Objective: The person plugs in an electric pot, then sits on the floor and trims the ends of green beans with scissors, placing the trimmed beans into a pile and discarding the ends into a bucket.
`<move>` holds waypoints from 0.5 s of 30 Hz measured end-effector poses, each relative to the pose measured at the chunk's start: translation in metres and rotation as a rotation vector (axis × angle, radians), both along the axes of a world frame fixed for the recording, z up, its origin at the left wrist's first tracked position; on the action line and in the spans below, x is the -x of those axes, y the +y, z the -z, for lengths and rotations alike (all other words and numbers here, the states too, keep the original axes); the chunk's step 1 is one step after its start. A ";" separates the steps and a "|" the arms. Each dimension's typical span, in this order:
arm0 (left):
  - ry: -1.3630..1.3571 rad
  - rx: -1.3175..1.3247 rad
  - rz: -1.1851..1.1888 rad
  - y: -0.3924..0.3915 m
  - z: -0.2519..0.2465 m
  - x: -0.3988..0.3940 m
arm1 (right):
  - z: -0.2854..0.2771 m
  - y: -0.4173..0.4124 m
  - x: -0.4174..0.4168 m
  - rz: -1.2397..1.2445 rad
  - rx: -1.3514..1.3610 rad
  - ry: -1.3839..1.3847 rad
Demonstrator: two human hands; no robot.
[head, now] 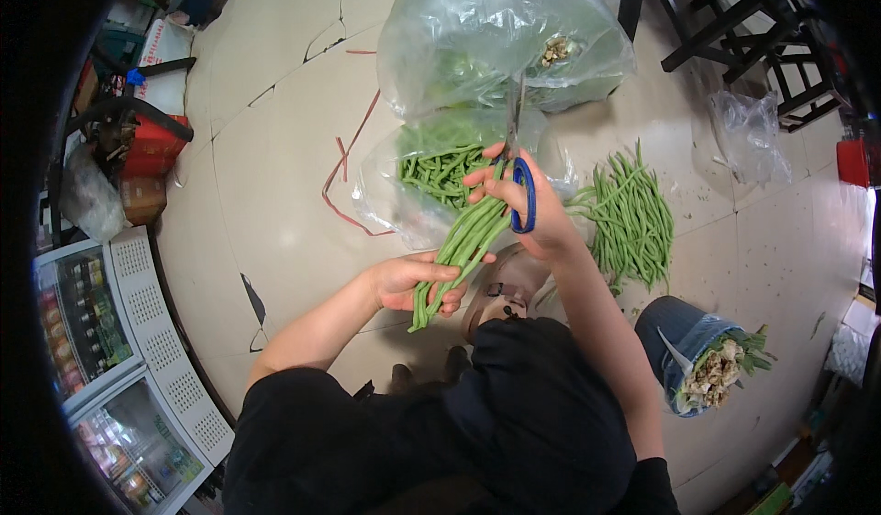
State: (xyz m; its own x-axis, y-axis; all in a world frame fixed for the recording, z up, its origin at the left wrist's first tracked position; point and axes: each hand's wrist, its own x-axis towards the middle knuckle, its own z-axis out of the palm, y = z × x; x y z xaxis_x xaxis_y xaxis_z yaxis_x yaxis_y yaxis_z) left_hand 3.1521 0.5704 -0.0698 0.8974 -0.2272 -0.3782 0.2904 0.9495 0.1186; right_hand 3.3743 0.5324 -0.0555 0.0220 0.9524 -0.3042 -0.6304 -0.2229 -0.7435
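Note:
My left hand (418,282) grips a bundle of long green beans (468,234) near its lower end. At the bundle's upper end, my right hand (538,205) has hold of blue-handled scissors (523,195), their metal blades pointing away from me. The fingers of that hand also touch the bean tips. Below the hands, a clear plastic bag (380,198) lies on the floor with cut green bean pieces (440,174) inside. A pile of whole green beans (632,222) rests on the tiles to the right.
A large clear plastic bag (468,26) of green vegetables stands beyond. At right is a dark bin (664,329) with vegetable scraps (716,375). Red string (330,202) lies on the cracked tile floor (275,171). Black stools (729,33) and a glass-door drinks fridge (103,329) flank the space.

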 end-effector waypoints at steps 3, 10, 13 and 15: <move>0.231 -0.237 0.011 0.003 -0.006 0.003 | -0.003 0.001 -0.008 -0.146 0.065 -0.045; 0.249 -0.336 -0.039 0.000 -0.014 0.003 | 0.005 -0.002 -0.026 -0.217 0.136 -0.216; 0.245 -0.394 -0.065 0.000 -0.019 0.004 | 0.004 -0.002 -0.028 0.027 0.203 -0.147; 0.208 -0.367 -0.083 0.000 -0.022 0.006 | 0.009 -0.005 -0.029 0.175 0.187 -0.101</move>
State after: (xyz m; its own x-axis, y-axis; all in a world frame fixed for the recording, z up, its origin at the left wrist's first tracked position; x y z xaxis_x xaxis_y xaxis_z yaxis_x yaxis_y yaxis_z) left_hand 3.1465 0.5707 -0.0481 0.8029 0.0256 -0.5956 0.2686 0.8764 0.3997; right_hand 3.4033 0.5276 -0.0647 0.2202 0.8588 -0.4625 -0.5961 -0.2569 -0.7607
